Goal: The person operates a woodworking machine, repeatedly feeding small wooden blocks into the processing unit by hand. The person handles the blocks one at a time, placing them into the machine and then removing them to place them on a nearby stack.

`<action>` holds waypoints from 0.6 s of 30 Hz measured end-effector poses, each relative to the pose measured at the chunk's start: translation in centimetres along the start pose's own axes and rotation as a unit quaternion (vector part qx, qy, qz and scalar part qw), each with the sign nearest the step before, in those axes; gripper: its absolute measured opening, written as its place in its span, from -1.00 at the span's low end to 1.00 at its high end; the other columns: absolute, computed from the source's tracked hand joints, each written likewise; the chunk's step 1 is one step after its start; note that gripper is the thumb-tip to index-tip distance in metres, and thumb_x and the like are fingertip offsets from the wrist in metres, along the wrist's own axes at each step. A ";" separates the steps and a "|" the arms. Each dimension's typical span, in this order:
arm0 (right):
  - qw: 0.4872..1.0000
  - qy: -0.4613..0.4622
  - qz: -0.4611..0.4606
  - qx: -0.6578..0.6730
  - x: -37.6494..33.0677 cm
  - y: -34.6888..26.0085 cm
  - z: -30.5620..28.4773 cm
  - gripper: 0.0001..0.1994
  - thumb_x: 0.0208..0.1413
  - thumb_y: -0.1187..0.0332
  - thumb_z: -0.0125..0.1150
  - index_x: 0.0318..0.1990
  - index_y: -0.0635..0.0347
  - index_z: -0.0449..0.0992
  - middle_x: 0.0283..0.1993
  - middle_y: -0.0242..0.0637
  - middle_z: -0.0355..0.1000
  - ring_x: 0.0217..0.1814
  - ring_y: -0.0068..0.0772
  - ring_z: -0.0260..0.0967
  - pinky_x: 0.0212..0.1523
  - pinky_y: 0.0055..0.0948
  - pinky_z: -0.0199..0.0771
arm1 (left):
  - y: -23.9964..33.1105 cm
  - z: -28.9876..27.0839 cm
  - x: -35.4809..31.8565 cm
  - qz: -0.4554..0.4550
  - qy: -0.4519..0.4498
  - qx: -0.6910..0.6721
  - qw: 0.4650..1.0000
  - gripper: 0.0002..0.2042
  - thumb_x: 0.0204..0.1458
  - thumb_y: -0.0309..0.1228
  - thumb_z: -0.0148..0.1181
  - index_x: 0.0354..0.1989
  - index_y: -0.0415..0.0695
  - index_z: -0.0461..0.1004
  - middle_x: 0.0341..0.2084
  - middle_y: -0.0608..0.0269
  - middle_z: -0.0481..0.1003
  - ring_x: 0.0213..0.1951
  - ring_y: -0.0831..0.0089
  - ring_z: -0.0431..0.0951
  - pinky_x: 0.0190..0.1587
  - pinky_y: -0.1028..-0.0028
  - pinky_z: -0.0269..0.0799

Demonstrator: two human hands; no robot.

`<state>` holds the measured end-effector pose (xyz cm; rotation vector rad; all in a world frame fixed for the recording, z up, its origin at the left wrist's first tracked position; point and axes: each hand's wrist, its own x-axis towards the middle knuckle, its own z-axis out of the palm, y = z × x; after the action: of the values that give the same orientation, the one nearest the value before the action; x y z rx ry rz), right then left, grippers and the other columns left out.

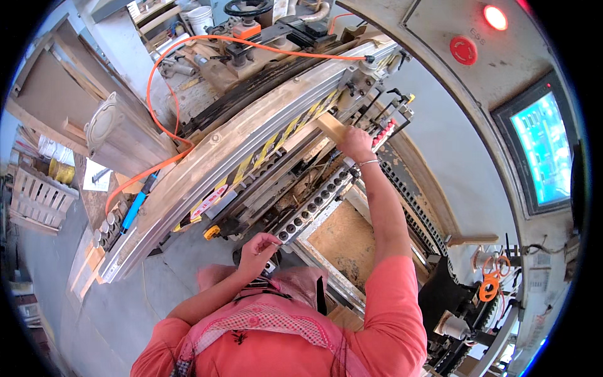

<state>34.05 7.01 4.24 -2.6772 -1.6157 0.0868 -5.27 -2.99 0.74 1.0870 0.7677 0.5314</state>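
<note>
My right hand (357, 145) reaches far forward into the machine, its fingers closed on a pale, flat wooden piece (331, 127). The far end of that piece lies near the yellow-and-black striped edge (276, 139). Close to my body, my left hand (256, 256) is closed in a pinch at the near end of a light rail that carries a row of black round pads (318, 202). Whatever its fingertips hold is too small to make out. Several red knobs (384, 133) stand just beyond my right hand.
A long aluminium beam (213, 147) crosses at left, with an orange hose (149, 94) looping over it. On the right, a grey control panel carries a lit screen (541, 151) and a red stop button (463, 50). Below my right forearm lies a dusty wooden board (342, 245).
</note>
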 end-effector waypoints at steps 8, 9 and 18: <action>1.000 0.008 0.003 -0.013 -4.2 1.3 -4.6 -0.70 -0.23 0.22 0.26 -0.32 0.18 0.52 -0.39 -0.10 0.49 -0.31 -0.10 0.48 -0.32 -0.24 0.50 | 0.9 1.0 2.7 -0.003 -0.044 -0.030 0.999 -0.78 0.02 -0.56 0.06 -0.13 -0.24 0.35 -0.29 0.33 0.44 -0.31 0.68 0.38 -0.26 0.67 0.29; 1.000 0.019 -0.006 -0.010 -6.1 1.1 -5.4 -0.72 -0.20 0.22 0.25 -0.32 0.18 0.51 -0.40 -0.11 0.49 -0.33 -0.10 0.48 -0.35 -0.24 0.50 | 1.4 1.6 3.5 0.007 -0.045 -0.038 0.998 -0.76 0.03 -0.56 0.07 -0.10 -0.23 0.33 -0.26 0.31 0.43 -0.27 0.65 0.39 -0.23 0.65 0.30; 0.887 -0.261 -0.090 0.371 -18.4 -3.5 -6.2 -0.59 -0.40 0.22 0.43 -0.33 0.24 0.52 -0.47 -0.24 0.48 -0.45 -0.48 0.40 -0.31 -0.49 0.45 | 2.4 7.2 8.0 0.021 -0.142 -0.055 0.988 -0.64 0.06 -0.48 0.09 0.05 -0.18 0.24 -0.12 0.31 0.39 -0.12 0.60 0.39 -0.06 0.55 0.35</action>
<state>22.79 -7.52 11.30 -1.9737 -1.4789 1.2326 5.31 -0.48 2.45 1.0493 0.4629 0.4373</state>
